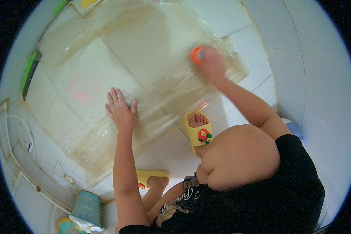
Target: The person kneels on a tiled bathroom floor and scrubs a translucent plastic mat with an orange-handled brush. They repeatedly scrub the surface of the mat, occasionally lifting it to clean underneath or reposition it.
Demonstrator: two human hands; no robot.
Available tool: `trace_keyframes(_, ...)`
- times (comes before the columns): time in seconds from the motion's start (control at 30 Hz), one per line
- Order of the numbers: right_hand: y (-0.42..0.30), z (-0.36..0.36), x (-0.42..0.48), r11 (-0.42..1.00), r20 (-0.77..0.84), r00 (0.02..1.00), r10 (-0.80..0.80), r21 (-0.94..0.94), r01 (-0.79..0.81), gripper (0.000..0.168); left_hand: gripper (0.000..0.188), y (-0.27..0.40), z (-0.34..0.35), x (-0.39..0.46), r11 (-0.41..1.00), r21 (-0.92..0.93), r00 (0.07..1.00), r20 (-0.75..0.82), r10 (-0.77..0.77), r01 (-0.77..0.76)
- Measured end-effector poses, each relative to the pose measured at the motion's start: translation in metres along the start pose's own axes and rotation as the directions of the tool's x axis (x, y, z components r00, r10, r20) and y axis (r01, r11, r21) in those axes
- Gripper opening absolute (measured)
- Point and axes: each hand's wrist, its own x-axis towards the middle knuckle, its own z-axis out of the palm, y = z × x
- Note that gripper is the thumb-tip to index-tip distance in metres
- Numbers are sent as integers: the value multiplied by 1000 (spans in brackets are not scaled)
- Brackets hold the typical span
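Note:
A large, wet transparent plastic sheet (152, 64), yellowish at its folds, lies spread over white floor tiles. My left hand (121, 112) rests palm down on its near left part, fingers apart, holding nothing. Farther off on the right, my right hand (215, 65) grips an orange scrubbing tool (197, 55), probably a brush, against the sheet. Motion blurs this hand, and its underside is hidden. Faint pink patches (79, 94) show left of my left hand.
A green and black squeegee-like blade (31, 74) lies along the left edge. Pipes (29, 182) run along the left wall, near a floor drain (69, 179). A blue wastebasket (87, 208) stands at lower left. My feet wear yellow slippers (193, 136) near the sheet's edge.

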Motion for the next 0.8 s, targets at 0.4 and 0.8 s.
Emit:
trace_keyframes(0.4,123,-30,34,938,-86,936,340,-47,-345,39,85,17,-19,-46,920,-206,890,252,380,-334)
trace_keyframes(0.8,182,-102,-71,7,604,636,480,723,-691,38,96,-73,-71,-128,975,-106,842,491,221,-194)
